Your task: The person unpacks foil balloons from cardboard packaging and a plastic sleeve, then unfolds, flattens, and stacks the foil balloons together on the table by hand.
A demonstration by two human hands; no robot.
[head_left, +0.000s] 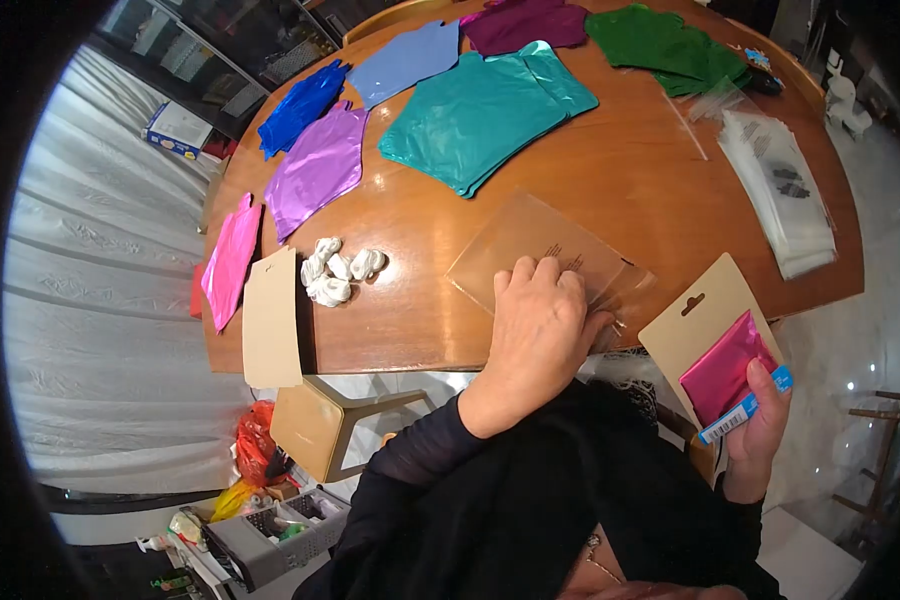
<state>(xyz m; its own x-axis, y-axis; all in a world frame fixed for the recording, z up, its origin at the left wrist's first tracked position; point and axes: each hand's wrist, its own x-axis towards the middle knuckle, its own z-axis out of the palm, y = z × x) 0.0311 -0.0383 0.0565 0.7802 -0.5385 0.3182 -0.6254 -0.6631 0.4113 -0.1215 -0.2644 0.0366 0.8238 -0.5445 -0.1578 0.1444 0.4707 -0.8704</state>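
Observation:
My left hand (538,325) rests on a clear plastic bag (510,235) that lies flat on the table. Its fingers are curled down onto the film, with the thumb by the crumpled open end. In my right hand (760,420) is a brown backing card (665,335) with a hang hole, held tilted just past the table's front edge. A folded shiny pink foil piece (718,370) lies against the card. Across its lower end runs a blue label (740,418) with a barcode, pinched under my right thumb.
Teal foil sheets (485,115), green foil sheets (660,45) and other coloured foil pieces line the far and left table. White bundles (332,270) sit beside a stack of cards (271,320). More clear bags (778,190) lie at right. A stool (315,425) stands below.

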